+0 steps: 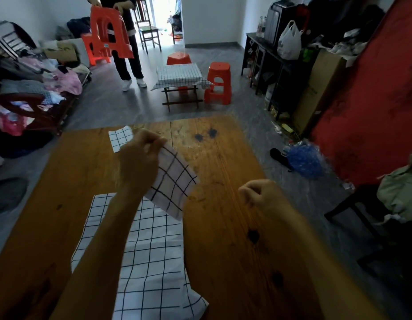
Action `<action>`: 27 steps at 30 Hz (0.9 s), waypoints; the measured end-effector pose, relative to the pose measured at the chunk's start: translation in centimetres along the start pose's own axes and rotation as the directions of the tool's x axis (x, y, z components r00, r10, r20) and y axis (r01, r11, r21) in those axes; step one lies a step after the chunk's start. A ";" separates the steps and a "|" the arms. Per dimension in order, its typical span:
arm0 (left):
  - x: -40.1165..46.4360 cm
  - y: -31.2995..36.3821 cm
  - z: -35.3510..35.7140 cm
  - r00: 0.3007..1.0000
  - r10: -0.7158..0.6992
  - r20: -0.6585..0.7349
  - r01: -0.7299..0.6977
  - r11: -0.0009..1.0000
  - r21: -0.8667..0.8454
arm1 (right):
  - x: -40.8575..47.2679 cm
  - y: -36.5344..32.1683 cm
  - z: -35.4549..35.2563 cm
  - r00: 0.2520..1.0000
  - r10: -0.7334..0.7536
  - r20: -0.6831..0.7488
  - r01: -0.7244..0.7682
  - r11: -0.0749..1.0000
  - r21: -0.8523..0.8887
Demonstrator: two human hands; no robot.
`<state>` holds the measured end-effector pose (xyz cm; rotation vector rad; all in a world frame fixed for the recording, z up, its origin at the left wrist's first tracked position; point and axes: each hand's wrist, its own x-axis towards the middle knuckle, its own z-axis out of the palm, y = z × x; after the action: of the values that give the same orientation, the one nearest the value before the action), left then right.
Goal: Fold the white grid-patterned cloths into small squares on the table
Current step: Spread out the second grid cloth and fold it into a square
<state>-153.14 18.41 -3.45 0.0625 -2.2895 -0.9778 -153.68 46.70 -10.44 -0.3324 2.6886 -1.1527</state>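
Three grid-patterned cloths are showing on the wooden table (223, 158). The left hand (140, 158), at frame centre, is pinching the folded cloth (172, 181) by its upper corner with curled fingers, holding it tilted above the tabletop. The right hand (260, 195), at centre right, is curling into a loose fist over bare wood and gripping nothing. An unfolded cloth (149, 255) is lying flat at lower centre, partly under the left forearm. A small folded square (120, 137) is resting near the table's far edge, upper left of centre.

Risk, as a judgement: the single-corner pinch is leaving the layers unsupported, so the folded cloth is likely to fall open or hang crooked. The forearm is also crossing the flat cloth and could be dragging it into wrinkles.

Beyond the table, a grey floor is extending to a doorway. A person (126, 54) at upper left is holding an orange stool (110, 33).
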 end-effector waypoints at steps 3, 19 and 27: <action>-1.0 1.1 1.8 0.986 0.087 0.142 -0.087 0.996 -0.002 | 0.9 -3.4 0.9 0.983 -0.118 -0.138 0.132 0.986 0.099; 0.0 -0.1 -1.0 0.999 -0.029 -0.035 0.027 0.997 -0.068 | -0.1 -3.3 2.9 0.994 -0.113 0.001 0.112 0.983 0.147; -1.7 -0.5 -0.2 0.992 0.067 0.105 -0.058 0.995 -0.083 | -1.0 -5.0 2.5 0.983 -0.075 -0.165 0.113 0.964 0.240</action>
<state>-151.79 18.39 -4.59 -0.0970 -2.3319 -1.0619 -151.47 41.93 -8.42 -0.3460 2.6370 -1.5856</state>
